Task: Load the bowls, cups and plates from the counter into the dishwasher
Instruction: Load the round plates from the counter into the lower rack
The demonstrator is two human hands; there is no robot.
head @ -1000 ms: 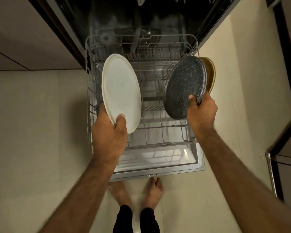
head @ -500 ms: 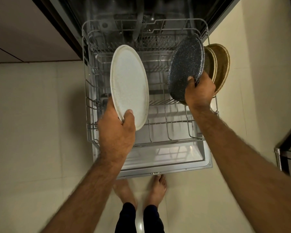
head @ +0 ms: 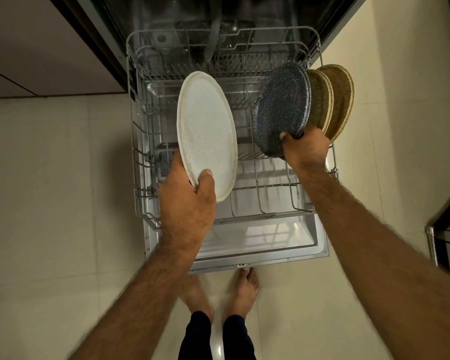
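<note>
My left hand (head: 187, 203) grips a white speckled plate (head: 205, 131) by its lower rim, holding it on edge above the left half of the pulled-out lower rack (head: 138, 141). My right hand (head: 305, 146) grips the bottom of a fanned stack: a dark speckled plate (head: 281, 107) in front and two tan plates (head: 330, 100) behind it. That stack hangs over the rack's right side. The rack holds no dishes that I can see.
The dishwasher door (head: 257, 242) lies open and flat below the rack, with my bare feet (head: 244, 287) at its front edge. Pale tiled floor spreads on both sides. A dark cabinet (head: 37, 42) stands at the upper left, and a metal-edged unit (head: 442, 242) at the right.
Both hands have moved forward over the rack with their plates. The stack in my right hand has fanned out, so the two tan plates behind the dark one show.
</note>
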